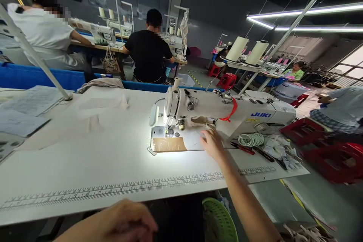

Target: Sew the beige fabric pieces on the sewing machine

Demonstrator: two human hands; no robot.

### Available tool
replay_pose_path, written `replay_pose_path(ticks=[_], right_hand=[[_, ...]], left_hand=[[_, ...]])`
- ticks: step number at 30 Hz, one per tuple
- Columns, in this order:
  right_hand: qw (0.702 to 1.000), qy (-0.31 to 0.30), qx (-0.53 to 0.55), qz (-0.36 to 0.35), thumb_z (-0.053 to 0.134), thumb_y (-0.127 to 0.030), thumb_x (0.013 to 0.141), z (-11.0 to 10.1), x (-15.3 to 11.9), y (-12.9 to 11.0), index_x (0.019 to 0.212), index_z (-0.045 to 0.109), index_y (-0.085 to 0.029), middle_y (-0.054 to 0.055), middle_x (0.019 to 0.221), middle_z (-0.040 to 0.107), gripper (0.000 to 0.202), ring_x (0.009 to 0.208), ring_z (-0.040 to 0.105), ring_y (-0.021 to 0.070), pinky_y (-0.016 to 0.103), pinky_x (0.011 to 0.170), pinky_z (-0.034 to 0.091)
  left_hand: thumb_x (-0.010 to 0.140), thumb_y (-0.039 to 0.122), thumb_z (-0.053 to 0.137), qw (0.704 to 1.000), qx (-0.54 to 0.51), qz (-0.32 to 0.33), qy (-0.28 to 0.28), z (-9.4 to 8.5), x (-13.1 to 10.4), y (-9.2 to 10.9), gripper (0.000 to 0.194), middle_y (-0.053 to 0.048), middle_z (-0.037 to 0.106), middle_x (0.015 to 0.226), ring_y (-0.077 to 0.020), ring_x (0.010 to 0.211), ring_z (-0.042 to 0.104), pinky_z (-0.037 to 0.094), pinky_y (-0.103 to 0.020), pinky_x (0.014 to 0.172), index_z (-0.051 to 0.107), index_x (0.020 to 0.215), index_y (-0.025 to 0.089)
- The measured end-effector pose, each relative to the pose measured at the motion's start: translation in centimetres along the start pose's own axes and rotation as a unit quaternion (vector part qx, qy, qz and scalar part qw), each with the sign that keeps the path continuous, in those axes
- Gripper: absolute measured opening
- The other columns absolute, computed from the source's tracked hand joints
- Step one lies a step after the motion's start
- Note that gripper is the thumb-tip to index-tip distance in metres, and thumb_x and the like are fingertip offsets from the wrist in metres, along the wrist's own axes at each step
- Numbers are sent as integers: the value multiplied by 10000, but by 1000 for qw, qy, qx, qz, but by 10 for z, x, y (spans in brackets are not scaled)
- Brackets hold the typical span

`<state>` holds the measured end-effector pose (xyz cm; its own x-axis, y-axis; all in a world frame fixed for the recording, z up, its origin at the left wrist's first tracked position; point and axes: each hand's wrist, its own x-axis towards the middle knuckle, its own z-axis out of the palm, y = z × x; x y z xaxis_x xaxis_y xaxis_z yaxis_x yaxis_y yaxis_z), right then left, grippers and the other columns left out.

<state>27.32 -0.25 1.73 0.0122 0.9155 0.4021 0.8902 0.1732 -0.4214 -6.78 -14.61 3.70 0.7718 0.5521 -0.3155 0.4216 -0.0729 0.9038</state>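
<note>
Centre: right hand (211, 141) near beige cloth (199, 121), likely fetching; pinch needed next. Left hand (123, 220) bottom; cannot tell either grip.

– What's the bench (99, 162) like?
– Smooth and white, mostly matt.
– And the sewing machine (204, 102) on it?
– Glossy painted casing, with a shiny metal plate (157, 132).
– The right corner?
– Crumpled, matt cloth scraps (278, 147).
– Left edge?
– Flat paper sheets (42, 100).
– Below the near edge?
– A green plastic basket (231, 217), smooth, slightly glossy.
</note>
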Motion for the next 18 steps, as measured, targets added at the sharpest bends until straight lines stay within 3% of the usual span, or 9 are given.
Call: replay_pose_path(ticks=[3, 6, 8, 10, 14, 18], right_hand=[[999, -18, 14, -29, 521, -131, 738, 11, 1, -11, 675, 547, -198, 103, 844, 656, 95, 889, 591, 284, 421, 821, 461], [994, -59, 69, -60, 485, -204, 826, 2, -27, -39, 743, 562, -205, 38, 771, 660, 113, 746, 614, 205, 290, 651, 476], [984, -88, 146, -58, 463, -261, 868, -5, -47, -59, 818, 582, -212, 26, 803, 669, 137, 766, 625, 192, 241, 545, 440], [975, -99, 190, -57, 457, -284, 879, -6, -59, -78, 839, 586, -218, 21, 809, 673, 150, 797, 629, 190, 232, 538, 428], [976, -86, 188, -69, 470, -314, 863, 10, -56, -99, 871, 581, -216, 19, 793, 662, 147, 747, 612, 188, 273, 630, 441], [974, -120, 178, -68, 475, -330, 845, 32, -34, -104, 1007, 575, -207, 46, 869, 650, 227, 767, 604, 208, 291, 600, 442]], left_hand=[[935, 474, 408, 991, -44, 40, 121, -22, 30, 33, 316, -32, 641, 1082, -181, 973, 587, 476, -284, 838, 595, 1071, 258], [884, 478, 468, 969, -24, 71, 235, -41, 61, 30, 346, -78, 573, 1189, -217, 1061, 541, 471, -340, 873, 554, 1102, 222], [831, 480, 525, 956, -3, 94, 279, -49, 80, 22, 405, -102, 531, 1240, -242, 1113, 508, 459, -365, 887, 526, 1133, 211], [792, 486, 558, 954, -12, 101, 282, -52, 94, 16, 400, -99, 561, 1167, -238, 1039, 541, 464, -353, 832, 539, 1062, 192], [815, 475, 492, 962, -31, 57, 266, -62, 104, 10, 316, -16, 598, 717, -156, 677, 547, 418, -273, 618, 476, 703, 180], [830, 403, 441, 962, 33, 7, 272, -86, 94, 4, 228, 39, 543, 549, -133, 524, 485, 362, -260, 553, 415, 722, 204]])
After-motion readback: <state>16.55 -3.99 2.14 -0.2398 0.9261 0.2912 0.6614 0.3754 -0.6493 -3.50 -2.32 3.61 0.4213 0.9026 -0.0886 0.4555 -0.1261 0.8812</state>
